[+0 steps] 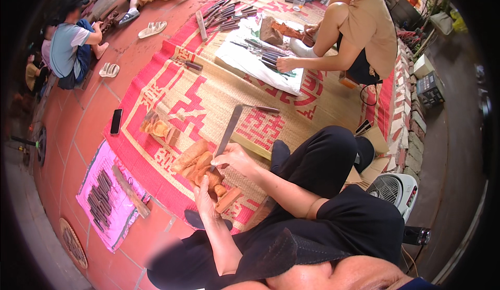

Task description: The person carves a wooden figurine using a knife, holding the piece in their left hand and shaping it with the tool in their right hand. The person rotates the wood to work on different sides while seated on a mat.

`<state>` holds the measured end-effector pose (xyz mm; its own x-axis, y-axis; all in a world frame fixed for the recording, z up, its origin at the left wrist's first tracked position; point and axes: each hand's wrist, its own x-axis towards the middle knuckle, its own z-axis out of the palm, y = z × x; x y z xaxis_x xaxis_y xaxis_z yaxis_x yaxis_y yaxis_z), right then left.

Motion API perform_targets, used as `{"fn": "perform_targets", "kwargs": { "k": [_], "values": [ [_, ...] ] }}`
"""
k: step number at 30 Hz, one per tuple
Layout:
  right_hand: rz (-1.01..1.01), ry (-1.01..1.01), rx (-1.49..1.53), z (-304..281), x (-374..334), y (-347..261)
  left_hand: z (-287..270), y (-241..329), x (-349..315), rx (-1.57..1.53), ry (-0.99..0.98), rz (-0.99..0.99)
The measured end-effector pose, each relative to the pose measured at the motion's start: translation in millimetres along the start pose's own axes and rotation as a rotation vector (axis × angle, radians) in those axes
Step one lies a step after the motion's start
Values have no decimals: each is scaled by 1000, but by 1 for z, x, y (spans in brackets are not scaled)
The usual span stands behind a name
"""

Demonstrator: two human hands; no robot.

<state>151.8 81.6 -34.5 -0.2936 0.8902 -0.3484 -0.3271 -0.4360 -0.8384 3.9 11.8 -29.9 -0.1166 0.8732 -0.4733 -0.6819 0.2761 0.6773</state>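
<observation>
The wooden carving [200, 166] is a pale orange-brown block with rounded, rough-cut lobes, lying on the woven mat [208, 102] just in front of the person's knees, its near end resting on a small rectangular wood block [228, 200]. The left hand [204, 200] lies against the carving's near end, its grip wrapped on the wood, fingers partly hidden. The right hand [235, 157] has its grip pressed together around the lower shaft of a long flat metal chisel [228, 131], whose blade end meets the carving's top while the handle slants up and away. The mat is straw-coloured with red patterns and a red border, its left edge meeting smooth terracotta floor tiles [83, 128]. Left of the carving, open mat separates it from smaller wood pieces [156, 128] and a dark phone [116, 121]. A pink cloth [99, 171] with rows of dark chisels lies on the tiles nearby. Another person [359, 34] sits across the mat.
</observation>
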Motion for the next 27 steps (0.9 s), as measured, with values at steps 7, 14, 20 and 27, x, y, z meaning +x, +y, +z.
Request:
{"fn": "perform_targets", "kwargs": {
  "k": [7,14,20,27],
  "values": [
    [-15,-114,-63,-1,0,2,10,11,-5,40,-39,-96],
    [-22,137,87,3,3,3,-9,-5,3,104,1,55],
    [60,-98,-73,0,-1,0,-1,-3,1,28,18,20],
    [-4,104,88,8,-3,-8,8,4,-5,30,28,20]
  ]
}}
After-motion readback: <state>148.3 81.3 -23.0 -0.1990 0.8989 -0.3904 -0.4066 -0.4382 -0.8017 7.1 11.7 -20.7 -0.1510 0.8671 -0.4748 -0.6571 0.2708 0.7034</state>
